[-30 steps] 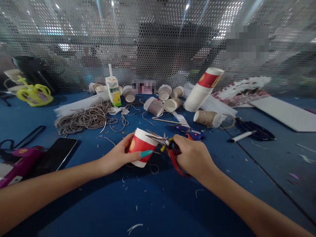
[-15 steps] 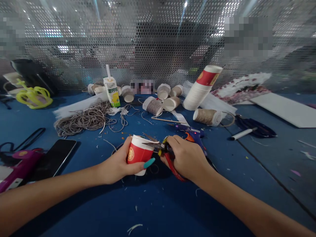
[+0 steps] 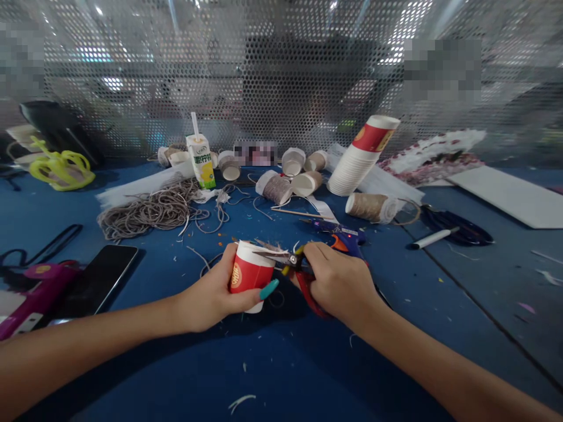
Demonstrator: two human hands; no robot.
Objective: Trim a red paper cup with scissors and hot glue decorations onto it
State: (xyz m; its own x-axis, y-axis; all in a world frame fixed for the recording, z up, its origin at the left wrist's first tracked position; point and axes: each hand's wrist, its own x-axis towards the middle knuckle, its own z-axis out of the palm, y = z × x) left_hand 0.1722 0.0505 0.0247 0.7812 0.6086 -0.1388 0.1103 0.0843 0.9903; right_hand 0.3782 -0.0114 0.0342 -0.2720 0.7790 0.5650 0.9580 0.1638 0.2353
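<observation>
My left hand (image 3: 215, 297) wraps round a red and white paper cup (image 3: 251, 273), its thumb with a long teal nail lying across the front. The cup is held just above the blue table, tilted a little. In my right hand (image 3: 336, 278) is a pair of scissors (image 3: 303, 281) with red, black and yellow handles. Their blades lie along the cup's upper edge and point left. A thin white strip curls up near the scissors' pivot. The far side of the cup and most of my right fingers are hidden.
Behind my right hand lies a blue glue gun (image 3: 343, 231). A tall stack of paper cups (image 3: 358, 161), twine-wrapped cups (image 3: 372, 208), a grey cord heap (image 3: 149, 214) and a drink carton (image 3: 201, 161) stand farther back. At left are a phone (image 3: 108, 275) and magenta tool (image 3: 41, 293).
The scissor blades have closed together somewhat along the cup's edge, and the handles have drawn closer. A white strip now stands up by the pivot. The left hand keeps its hold.
</observation>
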